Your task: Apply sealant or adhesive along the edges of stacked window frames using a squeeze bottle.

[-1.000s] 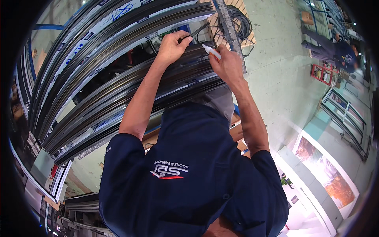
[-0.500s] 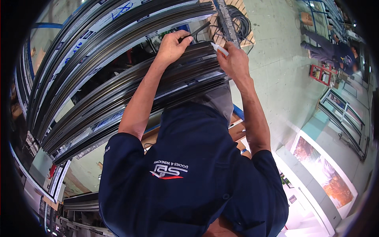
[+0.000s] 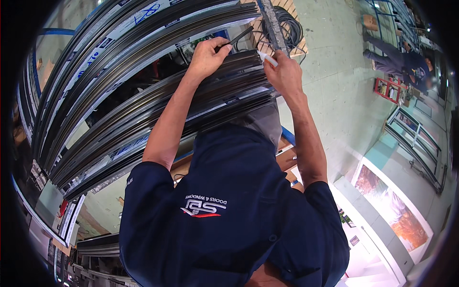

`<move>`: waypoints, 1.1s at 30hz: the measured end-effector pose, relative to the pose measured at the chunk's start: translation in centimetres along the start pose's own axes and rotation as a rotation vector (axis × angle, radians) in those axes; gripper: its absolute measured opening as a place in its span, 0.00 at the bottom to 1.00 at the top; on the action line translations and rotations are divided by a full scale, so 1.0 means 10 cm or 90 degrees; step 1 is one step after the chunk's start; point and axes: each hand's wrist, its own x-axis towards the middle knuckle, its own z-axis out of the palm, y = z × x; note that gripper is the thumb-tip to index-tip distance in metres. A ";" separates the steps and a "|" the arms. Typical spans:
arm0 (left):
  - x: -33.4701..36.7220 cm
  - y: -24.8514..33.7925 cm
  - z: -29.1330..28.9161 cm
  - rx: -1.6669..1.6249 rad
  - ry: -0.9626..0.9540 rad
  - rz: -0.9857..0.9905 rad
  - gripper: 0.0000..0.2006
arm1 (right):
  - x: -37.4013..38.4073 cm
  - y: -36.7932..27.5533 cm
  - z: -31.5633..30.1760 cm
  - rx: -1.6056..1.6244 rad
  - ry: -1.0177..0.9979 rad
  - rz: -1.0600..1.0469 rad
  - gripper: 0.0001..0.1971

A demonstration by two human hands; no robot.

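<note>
Tiled floor [image 3: 330, 81], tapered white tube [image 3: 268, 59]

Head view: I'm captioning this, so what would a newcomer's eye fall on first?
Long dark profiles curve across the upper left. Near their right ends, the right hand holds a white bottle and the left hand a black strip. A cable coil lies at the top, right of centre.

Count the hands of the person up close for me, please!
2. The left hand is upper middle, holding a black strip; the right hand is farther right, near the ends of the dark bars, holding a white bottle. Some fingers are hidden.
</note>
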 end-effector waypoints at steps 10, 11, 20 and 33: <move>0.04 0.01 0.00 0.026 -0.026 -0.012 0.16 | -0.06 -0.26 0.05 0.140 0.082 -0.084 0.12; 0.04 0.01 0.00 0.027 -0.027 -0.012 0.16 | -0.05 -0.29 0.05 0.136 0.073 -0.076 0.12; 0.01 0.01 0.02 0.070 -0.007 0.022 0.15 | 0.03 -0.29 0.09 0.105 0.063 -0.071 0.14; -0.01 0.04 0.01 0.048 -0.014 0.029 0.15 | 0.12 -0.18 0.08 0.094 0.076 -0.073 0.13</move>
